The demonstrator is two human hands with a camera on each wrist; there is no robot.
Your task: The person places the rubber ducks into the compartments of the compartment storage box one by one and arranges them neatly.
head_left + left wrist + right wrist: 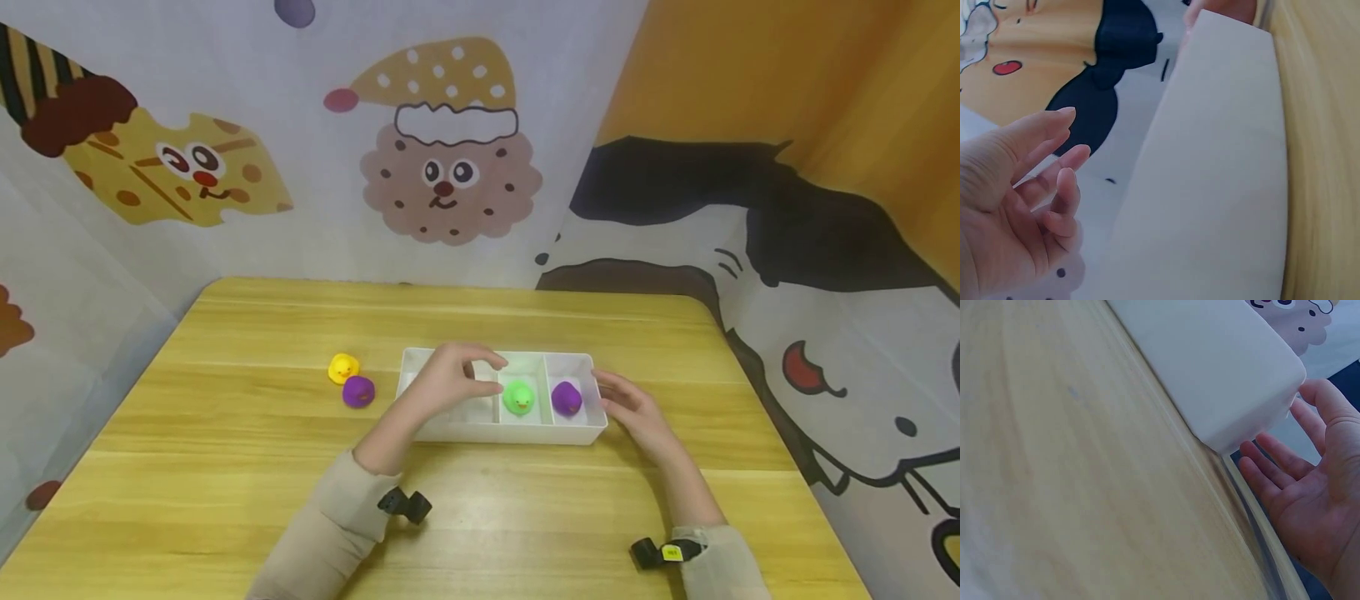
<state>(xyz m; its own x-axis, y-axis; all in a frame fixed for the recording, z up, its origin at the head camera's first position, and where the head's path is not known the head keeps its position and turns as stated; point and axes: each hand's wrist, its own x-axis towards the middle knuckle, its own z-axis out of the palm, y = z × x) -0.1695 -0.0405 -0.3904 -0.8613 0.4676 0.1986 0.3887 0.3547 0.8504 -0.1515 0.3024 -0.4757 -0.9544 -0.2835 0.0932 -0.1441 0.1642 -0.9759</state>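
A white divided box (465, 433) stands on the table. In its right compartment lies a purple rubber duck (566, 399), and a green rubber duck (518, 398) sits in the compartment beside it. My left hand (450, 379) hovers over the box's left part, thumb and fingers spread apart, holding nothing; the fingertips are just left of the green duck. The left wrist view shows this hand (1029, 194) with nothing between its fingers. My right hand (633, 408) is at the box's right end; in the right wrist view its fingertips (1254, 450) appear to touch the end wall.
Left of the box, a yellow rubber duck (343, 367) and another purple duck (358, 391) lie side by side on the wooden table (247, 442). A curtain with cartoon prints (315, 242) hangs behind the table. Part of the box's left compartment is hidden by my hand.
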